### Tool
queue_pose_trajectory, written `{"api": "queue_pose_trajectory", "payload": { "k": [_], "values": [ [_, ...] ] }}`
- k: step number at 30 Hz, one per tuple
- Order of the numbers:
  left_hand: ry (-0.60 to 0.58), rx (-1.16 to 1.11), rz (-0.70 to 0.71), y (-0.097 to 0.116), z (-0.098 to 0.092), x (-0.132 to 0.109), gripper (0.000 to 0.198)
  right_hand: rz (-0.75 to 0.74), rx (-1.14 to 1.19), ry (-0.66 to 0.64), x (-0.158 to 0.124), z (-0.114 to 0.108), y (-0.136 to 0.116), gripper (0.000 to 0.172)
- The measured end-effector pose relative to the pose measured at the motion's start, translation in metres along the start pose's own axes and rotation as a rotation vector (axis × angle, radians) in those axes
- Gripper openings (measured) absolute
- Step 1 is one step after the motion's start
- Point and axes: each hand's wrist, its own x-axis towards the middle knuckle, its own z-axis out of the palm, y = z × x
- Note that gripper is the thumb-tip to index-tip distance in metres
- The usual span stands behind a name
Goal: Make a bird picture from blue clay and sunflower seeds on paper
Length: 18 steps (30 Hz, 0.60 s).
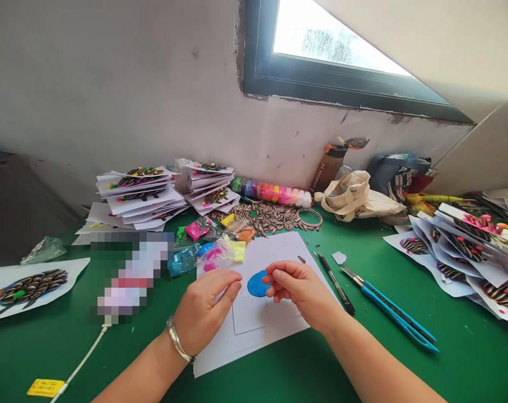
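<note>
A flattened round piece of blue clay [257, 284] is at the fingertips of my right hand [296, 288], over the white paper. The thumb and fingers of that hand are closed at the clay's right edge. My left hand [211, 302], with a silver bracelet on its wrist, is just left of the clay and apart from it. Its thumb and index finger are drawn together, and the other fingers are hidden behind; I cannot make out anything in them. Beneath both hands lie sheets of white paper [220, 358], the upper one smaller and bearing a faint line.
Right of the paper lie a black pen [336, 284] and a blue craft knife [392, 310] with its blade out. Behind are clay packets [195, 229], striped seeds [270, 217] and a tape ring [310, 218]. Stacks of seed pictures [140, 196] stand left and right. A cable [85, 358] crosses the left.
</note>
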Motion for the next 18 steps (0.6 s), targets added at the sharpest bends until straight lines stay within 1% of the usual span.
{"api": "queue_pose_trajectory", "payload": {
  "k": [3,6,7,9,11,12,14,16,18],
  "values": [
    [-0.106,0.049,0.105,-0.001,0.005,-0.002,0.024,-0.012,-0.019,0.011,0.0,-0.002,-0.001,0.031],
    [-0.174,0.14,0.153,-0.009,0.01,-0.005,0.027,-0.039,-0.128,0.064,-0.001,-0.005,-0.003,0.029],
    [-0.203,0.172,0.155,-0.013,0.013,-0.006,0.03,-0.057,-0.158,0.082,0.0,-0.006,-0.004,0.028],
    [-0.274,0.231,0.133,-0.022,0.018,-0.01,0.042,-0.097,-0.184,0.101,0.0,-0.008,-0.006,0.028],
    [-0.325,0.275,0.111,-0.03,0.024,-0.014,0.058,-0.113,-0.18,0.089,0.0,-0.008,-0.007,0.024],
    [-0.354,0.29,0.105,-0.033,0.026,-0.016,0.062,-0.108,-0.175,0.078,0.0,-0.008,-0.007,0.021],
    [-0.391,0.308,0.091,-0.037,0.029,-0.019,0.065,-0.083,-0.158,0.058,-0.001,-0.007,-0.007,0.02],
    [-0.41,0.306,0.08,-0.038,0.03,-0.021,0.065,-0.063,-0.15,0.043,-0.002,-0.005,-0.007,0.024],
    [-0.418,0.294,0.075,-0.037,0.03,-0.021,0.065,-0.062,-0.198,0.026,-0.004,-0.004,-0.008,0.023]
  ]
}}
